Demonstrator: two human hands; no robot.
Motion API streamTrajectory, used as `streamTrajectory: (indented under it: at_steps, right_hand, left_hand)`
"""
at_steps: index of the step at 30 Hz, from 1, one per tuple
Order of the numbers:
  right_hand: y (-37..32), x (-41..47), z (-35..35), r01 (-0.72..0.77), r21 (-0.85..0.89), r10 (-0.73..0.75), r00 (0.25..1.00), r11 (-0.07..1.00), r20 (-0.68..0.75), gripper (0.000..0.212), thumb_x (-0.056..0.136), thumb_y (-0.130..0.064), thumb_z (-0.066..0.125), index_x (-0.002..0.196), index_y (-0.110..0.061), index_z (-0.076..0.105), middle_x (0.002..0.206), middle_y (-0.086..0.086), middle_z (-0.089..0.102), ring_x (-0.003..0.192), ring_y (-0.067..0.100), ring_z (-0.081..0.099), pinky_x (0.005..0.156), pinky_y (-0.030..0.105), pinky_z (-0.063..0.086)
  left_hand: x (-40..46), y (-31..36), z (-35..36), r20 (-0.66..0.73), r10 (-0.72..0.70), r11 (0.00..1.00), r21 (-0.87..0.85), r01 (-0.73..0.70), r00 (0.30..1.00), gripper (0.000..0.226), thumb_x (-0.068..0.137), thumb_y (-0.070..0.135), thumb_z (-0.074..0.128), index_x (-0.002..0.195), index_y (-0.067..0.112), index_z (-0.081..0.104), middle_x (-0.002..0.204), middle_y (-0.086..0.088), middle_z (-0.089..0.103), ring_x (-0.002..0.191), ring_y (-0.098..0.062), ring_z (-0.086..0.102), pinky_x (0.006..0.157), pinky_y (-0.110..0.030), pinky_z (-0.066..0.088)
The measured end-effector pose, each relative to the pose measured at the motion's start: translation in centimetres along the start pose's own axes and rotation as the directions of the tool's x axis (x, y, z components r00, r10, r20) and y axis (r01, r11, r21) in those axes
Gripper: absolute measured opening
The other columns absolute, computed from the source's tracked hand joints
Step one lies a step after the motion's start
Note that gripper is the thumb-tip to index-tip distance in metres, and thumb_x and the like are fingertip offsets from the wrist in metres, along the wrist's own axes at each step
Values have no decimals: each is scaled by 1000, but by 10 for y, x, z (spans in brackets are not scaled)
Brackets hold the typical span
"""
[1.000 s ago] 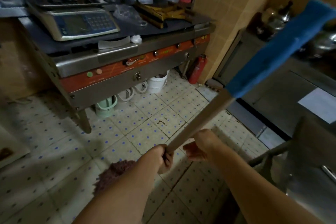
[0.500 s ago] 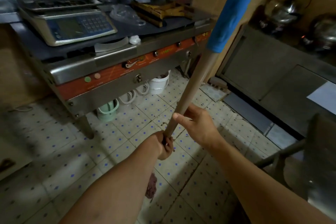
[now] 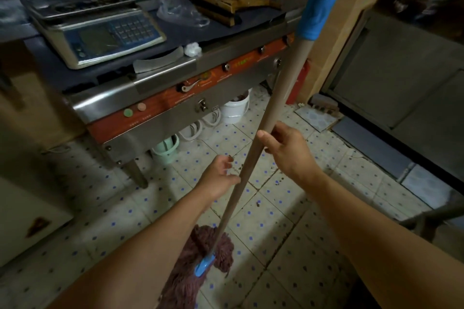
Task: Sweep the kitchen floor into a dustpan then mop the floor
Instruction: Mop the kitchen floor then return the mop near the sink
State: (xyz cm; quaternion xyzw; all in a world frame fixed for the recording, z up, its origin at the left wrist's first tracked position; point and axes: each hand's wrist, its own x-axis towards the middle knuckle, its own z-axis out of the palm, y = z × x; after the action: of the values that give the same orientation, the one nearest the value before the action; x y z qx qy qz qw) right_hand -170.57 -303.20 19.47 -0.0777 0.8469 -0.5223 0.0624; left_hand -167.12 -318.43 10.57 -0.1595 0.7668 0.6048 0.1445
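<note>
Tiled floor (image 3: 288, 208): mop head (image 3: 200, 258), white bucket (image 3: 234, 109), green bin (image 3: 167, 148), possibly dirt specks.

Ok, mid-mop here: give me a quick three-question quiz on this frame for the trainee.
1. True or false: the mop head rests on the tiled floor.
2. Which hand grips the mop handle higher up? A) left B) right
3. Fill in: the left hand has its fingers ____ beside the handle.

Key:
1. True.
2. B: the right hand wraps the handle above the left.
3. Loosened, not wrapped round it.
</note>
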Motion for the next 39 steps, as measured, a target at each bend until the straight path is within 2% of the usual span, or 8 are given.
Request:
streamTrajectory:
  at_steps: [2, 6, 13, 17, 23, 30, 34, 39]
  right_hand:
    - [3, 10, -3, 6, -11, -6, 1000, 1000, 5, 18, 92, -31, 56, 97, -15, 61, 96, 6, 69, 92, 19, 66, 87, 39, 54]
    - [9, 29, -9, 44, -35, -43, 999, 998, 15, 20, 92, -32, 55, 95, -13, 60, 92, 10, 68, 89, 23, 66, 84, 42, 55]
    - [20, 59, -19, 71, 39, -73, 996, 997, 48, 17, 93, -31, 55, 92, -15, 59, 85, 1, 66, 84, 15, 66, 84, 40, 55]
    - [20, 71, -28, 81, 83, -83, 996, 993, 22, 21, 93, -33, 54, 93, -13, 60, 82, 5, 66, 81, 19, 66, 80, 44, 55]
    - [-6, 90, -68, 115, 141, -108, 992, 983, -60, 17, 93, -29, 55, 91, -13, 60, 81, 12, 67, 79, 25, 66, 76, 47, 55]
    - [-52, 110, -132, 199, 84, -183, 968, 976, -174, 22, 95, -35, 49, 89, -15, 55, 87, 10, 66, 82, 24, 67, 76, 48, 56]
    - [-80, 121, -171, 254, -13, -250, 941, 967, -228, 27, 96, -37, 47, 90, -11, 54, 83, 7, 62, 78, 21, 64, 74, 46, 56]
    - [-100, 144, -217, 283, -123, -307, 905, 951, -294, 32, 96, -39, 47, 95, -9, 56, 80, 5, 63, 72, 19, 62, 68, 43, 55]
  left_hand:
    - [10, 7, 6, 38, 101, 995, 17, -101, 994, 50, 82, 12, 68, 126, 26, 48, 123, 4, 56, 118, -13, 50, 97, -33, 44]
    - [33, 16, 21, 44, 171, 985, 23, -172, 984, 31, 81, 22, 71, 100, 40, 56, 101, 6, 69, 102, -14, 63, 94, -44, 51]
    - [52, 39, 30, -43, 186, 974, 138, -178, 982, 13, 87, 22, 65, 83, 32, 59, 87, 7, 71, 88, -13, 68, 90, -43, 52]
    - [60, 54, 32, -45, 204, 957, 220, -189, 978, 2, 86, 28, 63, 86, 28, 61, 88, 2, 72, 86, -16, 68, 85, -47, 53]
    - [66, 101, 41, -44, 275, 918, 309, -249, 960, 37, 65, 63, 49, 89, 36, 58, 83, 6, 71, 83, -17, 68, 80, -49, 53]
    - [65, 187, 56, -47, 393, 860, 373, -349, 918, 36, 68, 64, 50, 90, 37, 56, 85, 8, 70, 85, -16, 67, 80, -47, 54]
    - [71, 236, 66, -51, 470, 807, 429, -406, 881, 12, 85, 45, 60, 92, 36, 58, 88, 9, 70, 86, -14, 67, 78, -43, 55]
    - [94, 286, 83, -12, 527, 780, 403, -479, 850, 9, 84, 41, 61, 92, 41, 59, 90, 12, 68, 90, -12, 65, 82, -43, 55]
